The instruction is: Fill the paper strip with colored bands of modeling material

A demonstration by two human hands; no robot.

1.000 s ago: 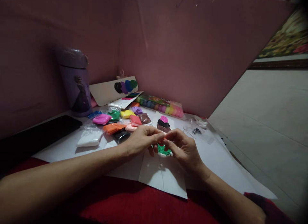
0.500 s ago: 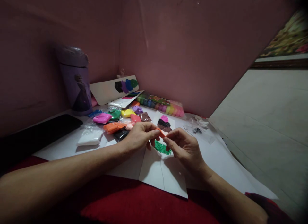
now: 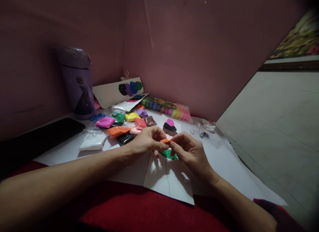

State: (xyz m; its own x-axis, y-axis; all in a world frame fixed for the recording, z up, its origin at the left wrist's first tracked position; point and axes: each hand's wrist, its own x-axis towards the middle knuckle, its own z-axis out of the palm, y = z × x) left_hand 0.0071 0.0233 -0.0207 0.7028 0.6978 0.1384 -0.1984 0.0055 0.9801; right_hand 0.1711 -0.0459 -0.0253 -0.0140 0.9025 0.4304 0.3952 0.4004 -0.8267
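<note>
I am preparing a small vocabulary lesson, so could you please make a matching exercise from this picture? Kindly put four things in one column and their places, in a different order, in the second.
Things
1. orange piece
2. purple lidded cup
3. white packet
4. green patch

Places
A. lying beside the black flat object
B. on the white paper, below the fingertips
C. between the fingers of the left hand and the right hand
D. standing in front of the pink backdrop

Pairs: 1-C, 2-D, 3-A, 4-B
</note>
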